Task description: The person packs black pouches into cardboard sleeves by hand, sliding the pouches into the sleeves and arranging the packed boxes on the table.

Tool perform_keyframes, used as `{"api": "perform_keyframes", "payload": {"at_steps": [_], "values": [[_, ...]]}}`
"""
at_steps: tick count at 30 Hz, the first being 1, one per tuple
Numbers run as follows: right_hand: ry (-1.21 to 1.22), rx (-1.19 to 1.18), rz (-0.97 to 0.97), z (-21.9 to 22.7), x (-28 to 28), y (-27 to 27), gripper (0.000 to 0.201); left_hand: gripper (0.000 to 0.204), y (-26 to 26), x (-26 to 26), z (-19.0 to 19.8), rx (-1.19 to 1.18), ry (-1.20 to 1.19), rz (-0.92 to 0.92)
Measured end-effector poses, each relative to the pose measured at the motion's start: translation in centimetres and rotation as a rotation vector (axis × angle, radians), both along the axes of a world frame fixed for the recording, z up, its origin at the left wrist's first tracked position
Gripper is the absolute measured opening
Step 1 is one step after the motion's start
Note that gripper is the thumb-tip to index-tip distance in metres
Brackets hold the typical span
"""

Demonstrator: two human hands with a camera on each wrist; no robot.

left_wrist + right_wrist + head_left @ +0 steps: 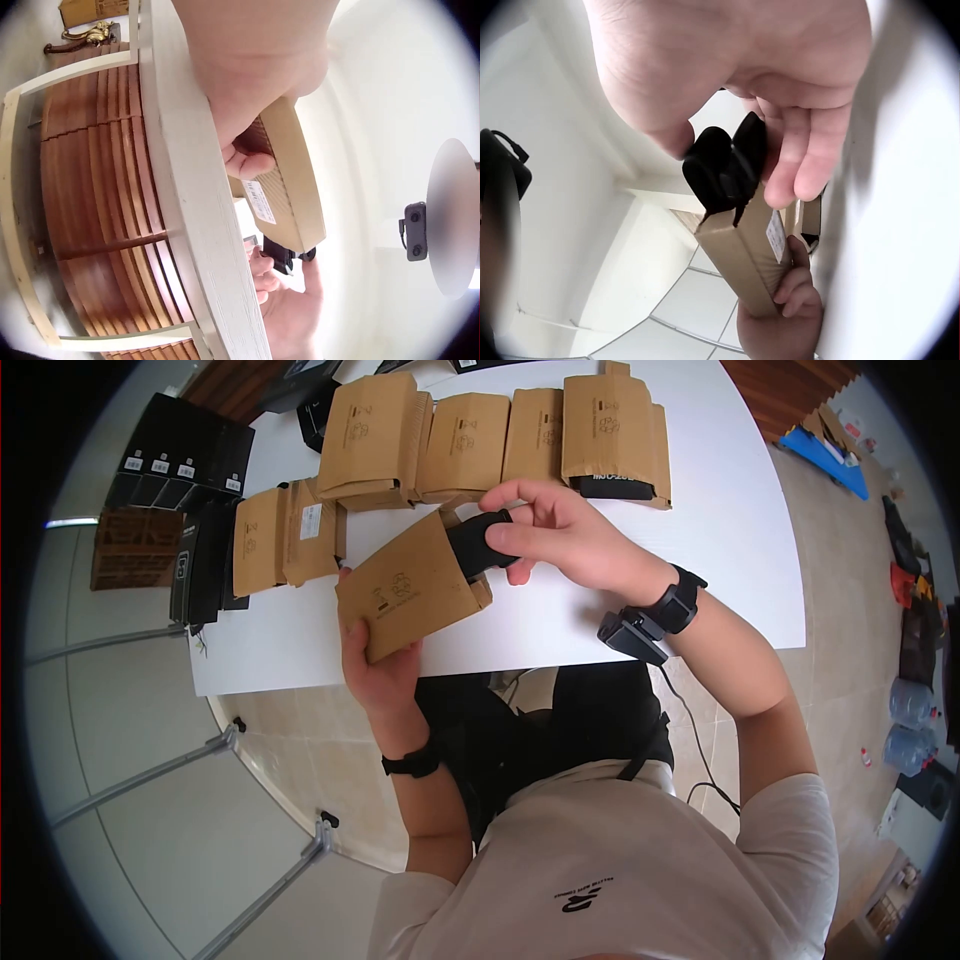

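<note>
My left hand (383, 678) grips a small brown cardboard box (400, 585) by its lower end, thumb on the printed face and fingers beneath. At the box's upper end, which is open, a black object (478, 544) sticks partway out. Two rounded black lobes of that object (718, 165) show in the right wrist view; its other end is hidden inside the box. My right hand (560, 535) pinches the protruding part between thumb and fingers. A white label (259, 202) marks the box's underside in the left wrist view.
Several similar cardboard boxes (465, 445) line the back of the white table (720, 560), with others (262, 540) at the left. Black boxes (190, 455) stand on the far left. A cable (690, 710) hangs from the right wrist camera past the table's front edge.
</note>
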State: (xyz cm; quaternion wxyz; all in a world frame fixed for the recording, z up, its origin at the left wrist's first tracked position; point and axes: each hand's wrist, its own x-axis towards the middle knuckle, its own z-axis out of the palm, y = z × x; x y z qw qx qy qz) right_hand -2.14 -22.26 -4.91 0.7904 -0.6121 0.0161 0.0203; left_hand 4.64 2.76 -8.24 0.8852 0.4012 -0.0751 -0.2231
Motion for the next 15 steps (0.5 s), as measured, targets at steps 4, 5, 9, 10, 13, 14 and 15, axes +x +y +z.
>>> {"api": "perform_keyframes", "payload": {"at_steps": [4,5,9,10,13,14,15], "values": [[-0.006,-0.006,-0.017,-0.6,0.1,0.4,0.023,0.067,-0.3,0.3,-0.1,0.036,0.01,0.054],[-0.025,-0.016,-0.012,-0.8,0.0,0.5,0.02,0.068,0.0,0.6,-0.7,0.069,-0.067,-0.029],[-0.051,-0.044,-0.01,-0.9,-0.1,0.9,0.022,0.071,-0.3,0.8,-0.7,0.129,-0.087,-0.032],[-0.054,-0.047,-0.015,-0.7,-0.2,1.0,0.022,0.072,-0.3,0.8,-0.7,0.143,-0.098,-0.039],[-0.08,-0.028,-0.088,-0.4,-0.4,1.1,0.021,0.073,-0.5,0.5,-0.6,0.173,-0.114,-0.036],[-0.078,-0.027,-0.091,-0.4,-0.5,1.1,0.021,0.074,-0.6,0.3,-0.4,0.191,-0.12,-0.019],[-0.109,-0.048,-0.097,-0.4,-0.5,1.1,0.02,0.074,-0.6,0.0,-0.3,0.191,-0.119,-0.02]]}}
